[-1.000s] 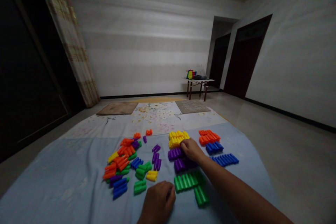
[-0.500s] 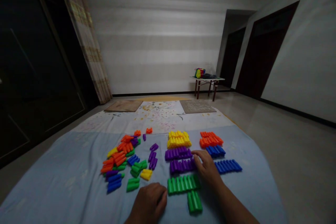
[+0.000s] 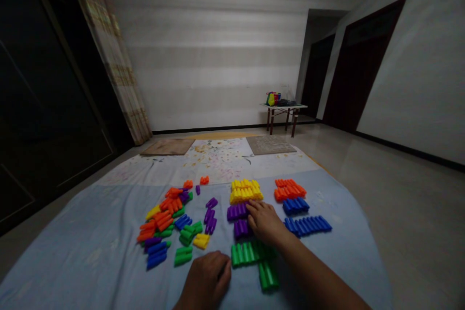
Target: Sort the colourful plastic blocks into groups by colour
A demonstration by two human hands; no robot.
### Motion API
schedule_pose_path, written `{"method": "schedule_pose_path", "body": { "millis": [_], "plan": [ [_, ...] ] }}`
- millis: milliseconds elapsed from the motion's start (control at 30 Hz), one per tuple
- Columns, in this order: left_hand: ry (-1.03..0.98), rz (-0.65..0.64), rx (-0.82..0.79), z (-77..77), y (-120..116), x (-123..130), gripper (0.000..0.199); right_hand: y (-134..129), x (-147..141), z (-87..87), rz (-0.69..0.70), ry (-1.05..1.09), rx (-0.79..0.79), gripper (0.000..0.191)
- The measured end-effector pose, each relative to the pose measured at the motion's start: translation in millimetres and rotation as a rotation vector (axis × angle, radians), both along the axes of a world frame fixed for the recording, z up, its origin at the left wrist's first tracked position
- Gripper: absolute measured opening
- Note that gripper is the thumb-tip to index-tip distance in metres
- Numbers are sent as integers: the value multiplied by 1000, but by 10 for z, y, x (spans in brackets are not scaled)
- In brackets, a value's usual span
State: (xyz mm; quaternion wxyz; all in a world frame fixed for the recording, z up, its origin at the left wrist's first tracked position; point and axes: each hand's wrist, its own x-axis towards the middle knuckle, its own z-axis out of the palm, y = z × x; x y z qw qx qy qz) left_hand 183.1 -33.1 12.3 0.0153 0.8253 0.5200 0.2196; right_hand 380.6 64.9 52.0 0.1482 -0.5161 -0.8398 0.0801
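My right hand (image 3: 264,222) lies over the right end of two rows of purple ridged plastic pieces (image 3: 238,211), its fingers stretched out and the fingertips touching the upper row. Its palm hides part of the lower purple row (image 3: 241,229). Just below, a green row (image 3: 244,254) is partly covered by the same hand, with a short green block (image 3: 268,277) under it. My left hand (image 3: 210,275) rests on the cloth left of the green row, fingers curled in, and no object shows in it. Near it lie a yellow piece (image 3: 201,240) and a green piece (image 3: 183,255).
Mixed pieces, among them orange (image 3: 173,203) and blue ones (image 3: 157,254), lie in a loose heap at left. Yellow rows (image 3: 246,191), orange rows (image 3: 289,190) and blue rows (image 3: 308,226) sit beyond and to the right. Two flat boards (image 3: 169,147) are farther back on the cloth (image 3: 109,232).
My right hand has moved left and flattened over the purple rows, covering more of them. My left hand has stayed in place. The view has shifted slightly.
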Motion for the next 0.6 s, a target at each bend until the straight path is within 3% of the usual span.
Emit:
{"method": "schedule_pose_path", "body": {
  "millis": [333,500,600],
  "plan": [
    [-20,-1,-17,0,-13,-2,19,-146,-25,-30,-54,-18,54,39],
    [-11,8,37,-6,-39,2,17,-308,120,-44,-21,312,213,32],
    [-6,21,70,-43,-39,-2,15,-516,280,-57,32,489,163,29]
  ]
}}
